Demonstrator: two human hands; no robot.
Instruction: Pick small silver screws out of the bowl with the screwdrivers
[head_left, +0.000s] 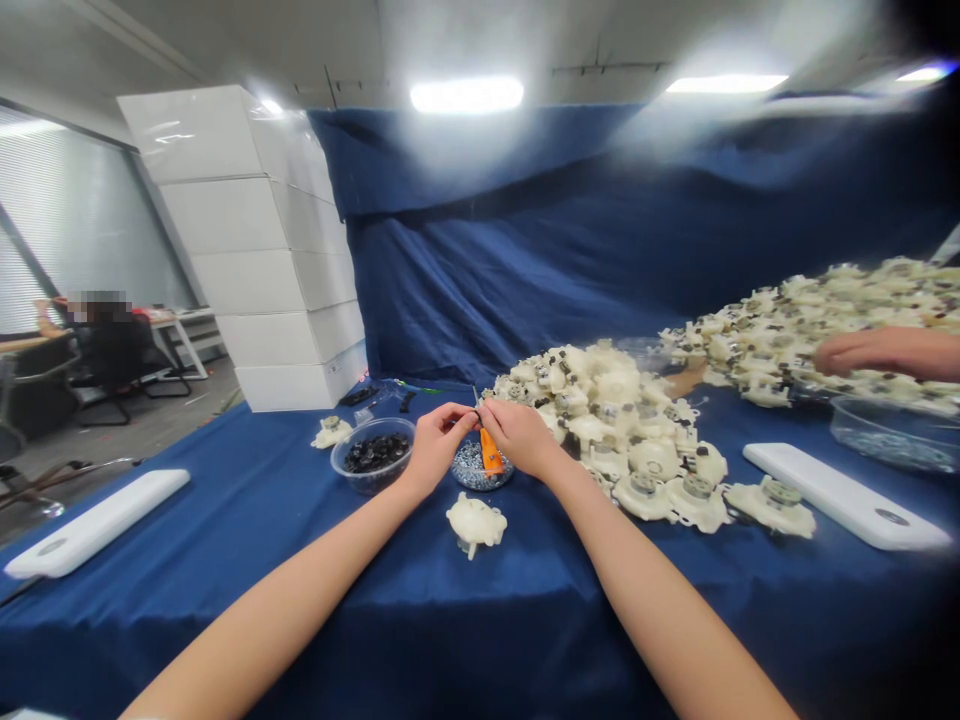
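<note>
My right hand (517, 435) is closed around a screwdriver with an orange handle (491, 455), its thin shaft pointing up past the fingers. Against it, my left hand (439, 445) pinches a small black part, mostly covered by the fingertips. Both hands meet above a clear bowl of small metal screws (469, 470). To the left stands a clear bowl of black parts (373, 453). A cream-coloured plastic housing (476, 524) lies on the blue cloth just in front of the hands.
A heap of cream housings (622, 410) rises to the right, with a larger pile (825, 320) behind. Another person's hand (885, 352) reaches over that pile near a second screw tub (892, 435). White boxes (247, 250) are stacked left; white slabs (840, 492) flank the workspace.
</note>
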